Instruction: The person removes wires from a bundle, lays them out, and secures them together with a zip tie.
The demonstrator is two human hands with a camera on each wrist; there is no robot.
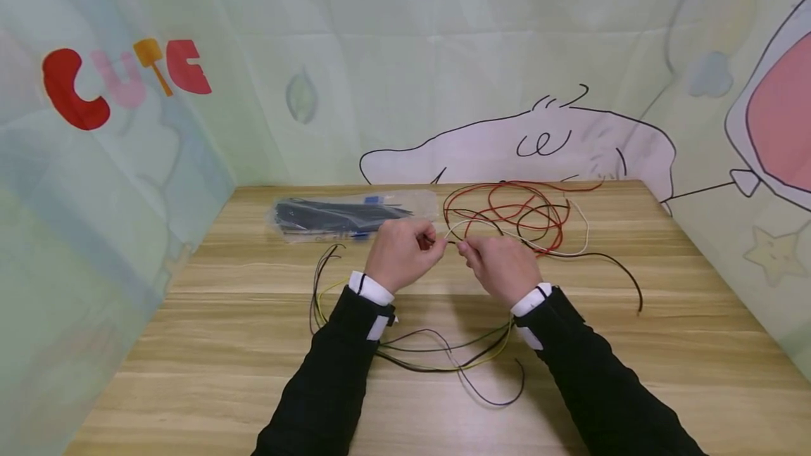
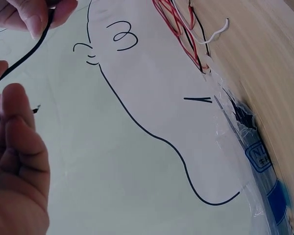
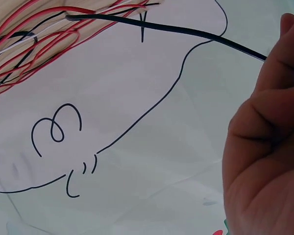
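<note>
My left hand (image 1: 402, 252) and right hand (image 1: 503, 266) are close together above the middle of the table, each pinching a black wire (image 1: 451, 242). In the left wrist view, the black wire (image 2: 28, 55) runs from the right fingertips down to the left hand (image 2: 22, 166), and a short frayed tip (image 2: 36, 110) pokes out beside the left fingers. A length of dark wire (image 3: 186, 32) leads away from the right hand (image 3: 269, 147) in the right wrist view. White wire (image 1: 587, 227) arcs just behind both hands.
Tangled red wires (image 1: 560, 224) lie at the back right, mixed with black and white ones. A clear bag of black strips (image 1: 342, 217) is at the back left. Loose green, yellow, black and purple wires (image 1: 421, 370) spread under the forearms. A printed cloth (image 1: 405, 90) hangs behind the table.
</note>
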